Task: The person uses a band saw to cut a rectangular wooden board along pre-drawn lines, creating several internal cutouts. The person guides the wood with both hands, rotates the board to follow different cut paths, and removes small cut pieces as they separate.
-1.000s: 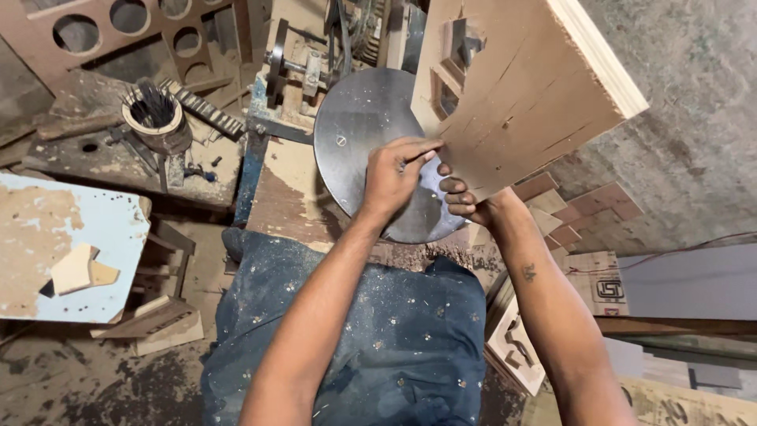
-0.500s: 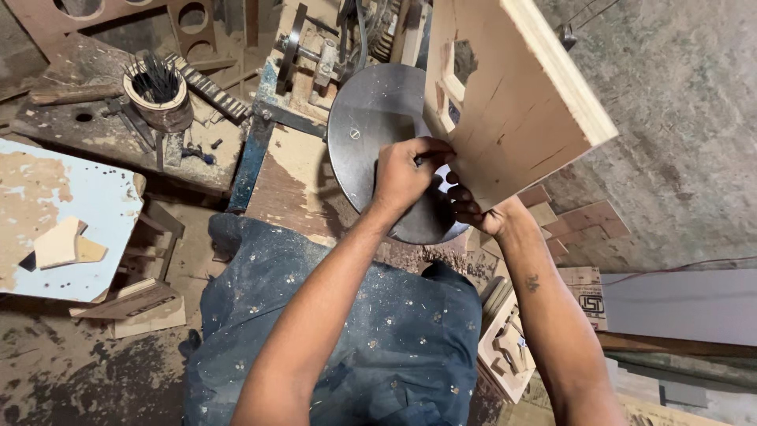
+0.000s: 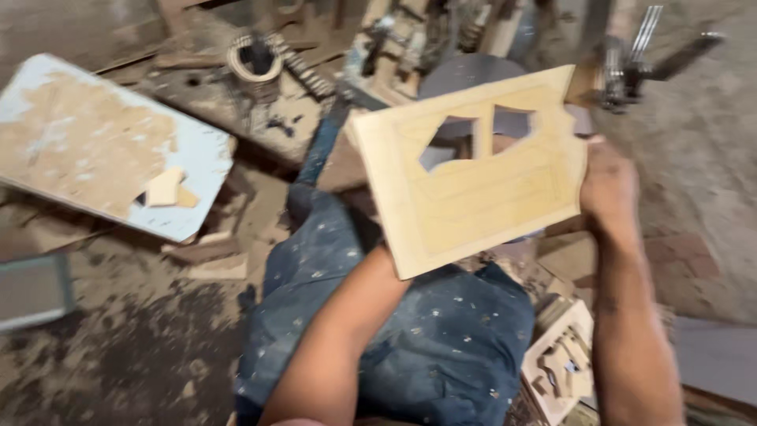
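I see the wooden panel (image 3: 473, 181) held up flat above my lap, over the grey round disc (image 3: 465, 71). Two angular openings are cut through its upper part. My right hand (image 3: 607, 185) grips its right edge, fingers clenched around it. My left hand is hidden behind the panel, so I cannot tell its grip. A pale blue board (image 3: 102, 150) lies well apart to the left
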